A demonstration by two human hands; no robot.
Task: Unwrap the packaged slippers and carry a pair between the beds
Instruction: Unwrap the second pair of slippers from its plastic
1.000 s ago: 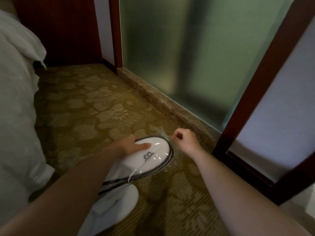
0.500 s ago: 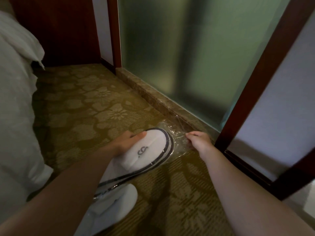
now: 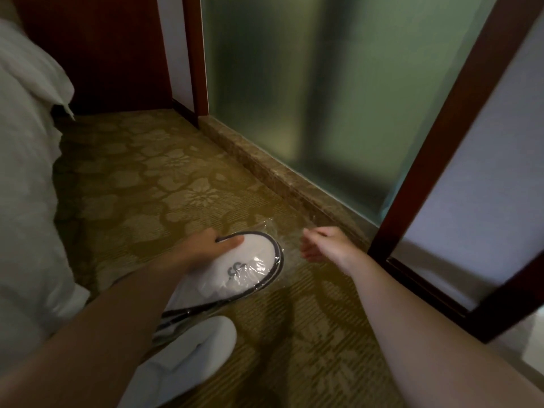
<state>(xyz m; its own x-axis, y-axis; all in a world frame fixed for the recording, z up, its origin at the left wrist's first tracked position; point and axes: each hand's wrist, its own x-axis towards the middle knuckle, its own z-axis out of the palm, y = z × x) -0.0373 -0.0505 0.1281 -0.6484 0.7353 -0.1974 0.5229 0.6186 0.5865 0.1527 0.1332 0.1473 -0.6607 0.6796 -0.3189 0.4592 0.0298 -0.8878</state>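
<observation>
**Wrapper partly off, carry still to come**

Nearest you, a bare white slipper [image 3: 188,360] lies on the patterned carpet [image 3: 132,184]. Your left hand [image 3: 203,245] holds the black-trimmed white slippers [image 3: 235,269], partly inside their clear plastic wrapper [image 3: 282,231]. Your right hand [image 3: 326,242] pinches that film. Carrying remains.

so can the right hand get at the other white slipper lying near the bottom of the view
Probably yes. The right hand is free, and bare carpet lies between it and the loose slipper; the left hand holds the wrapped slippers farther up.
</observation>
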